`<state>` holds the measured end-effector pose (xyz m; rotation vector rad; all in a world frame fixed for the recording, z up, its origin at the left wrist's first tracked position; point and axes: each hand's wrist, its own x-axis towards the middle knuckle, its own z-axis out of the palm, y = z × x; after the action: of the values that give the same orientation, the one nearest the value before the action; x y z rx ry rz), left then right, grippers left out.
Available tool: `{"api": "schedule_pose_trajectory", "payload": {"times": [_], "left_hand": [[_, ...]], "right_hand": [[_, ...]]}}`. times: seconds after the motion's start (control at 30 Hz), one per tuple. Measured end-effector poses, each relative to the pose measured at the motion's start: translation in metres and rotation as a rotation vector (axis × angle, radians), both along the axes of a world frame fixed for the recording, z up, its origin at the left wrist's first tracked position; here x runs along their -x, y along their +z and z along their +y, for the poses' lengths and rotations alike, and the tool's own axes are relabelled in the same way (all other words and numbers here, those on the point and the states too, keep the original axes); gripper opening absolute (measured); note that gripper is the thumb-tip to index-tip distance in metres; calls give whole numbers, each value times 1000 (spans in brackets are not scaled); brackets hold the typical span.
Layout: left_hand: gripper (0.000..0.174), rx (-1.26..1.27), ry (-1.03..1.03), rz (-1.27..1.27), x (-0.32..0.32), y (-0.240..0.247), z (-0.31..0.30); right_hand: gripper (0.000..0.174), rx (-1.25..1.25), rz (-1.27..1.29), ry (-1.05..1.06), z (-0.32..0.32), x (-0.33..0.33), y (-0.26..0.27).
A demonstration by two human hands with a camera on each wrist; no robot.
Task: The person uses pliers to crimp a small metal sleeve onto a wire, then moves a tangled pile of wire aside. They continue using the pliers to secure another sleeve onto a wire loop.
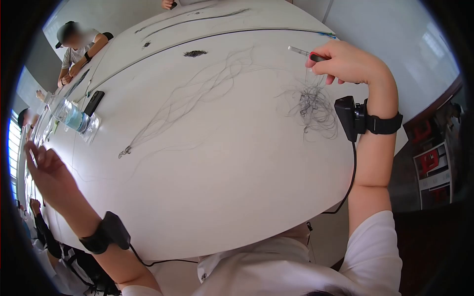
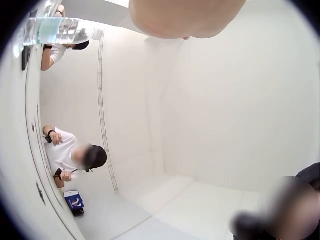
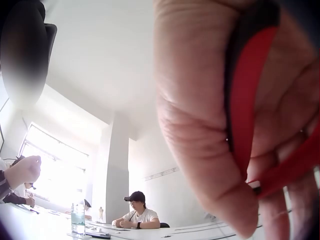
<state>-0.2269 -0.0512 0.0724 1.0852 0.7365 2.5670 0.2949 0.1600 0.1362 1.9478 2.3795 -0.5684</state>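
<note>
- Now the right hand (image 1: 345,61) grips a red-and-black tool (image 3: 250,90), upper right, apparently by its handles for control, above the tangled strands (image 1: 309,106).
- Far left, the left hand (image 1: 52,177) is raised, fingers bent; can't tell whether they pinch anything.
- Looser strands (image 1: 128,149) lie mid-frame, perhaps spread to avoid snagging.

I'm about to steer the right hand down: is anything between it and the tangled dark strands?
Nothing solid shows between the right hand and the tangle of dark strands; only a few loose strands cross the gap. The black wrist camera appears to the side.
</note>
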Motion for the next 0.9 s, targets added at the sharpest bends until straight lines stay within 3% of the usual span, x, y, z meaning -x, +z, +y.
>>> {"api": "schedule_pose_trajectory", "payload": {"times": [0.03,0.1,0.13,0.2,0.23,0.27,0.3,0.37,0.53,0.73,0.77,0.83,0.9], "left_hand": [[29,52,-10,-14,-51,1,15],[21,262,-69,48,-120,-13,33],[15,388,-133,105,-154,-22,36],[8,533,-339,275,-198,-32,34],[5,618,-398,281,-213,-32,31],[4,675,-464,302,-221,-33,29],[4,723,-503,321,-225,-35,29],[6,788,-581,356,-225,-48,33],[8,999,-778,297,-222,-70,49],[10,1061,-845,218,-213,-74,51],[10,1065,-845,214,-213,-73,51],[10,1067,-845,204,-212,-73,50],[11,1058,-878,195,-211,-74,50]], "right_hand": [[29,-6,-5,0,-1,0,0],[29,-152,119,299,-3,1,-3],[29,-152,121,309,-9,8,-4],[25,50,399,444,-28,26,-2],[25,57,404,449,-37,28,4],[24,73,244,425,-46,28,12],[23,86,80,397,-51,28,15],[22,18,173,385,-49,18,10],[22,-231,-161,192,-40,24,9],[22,-197,23,410,-44,20,4],[22,-200,22,409,-48,12,8],[28,-187,281,343,-57,-11,18],[36,-217,290,291,-66,-21,22]]}}
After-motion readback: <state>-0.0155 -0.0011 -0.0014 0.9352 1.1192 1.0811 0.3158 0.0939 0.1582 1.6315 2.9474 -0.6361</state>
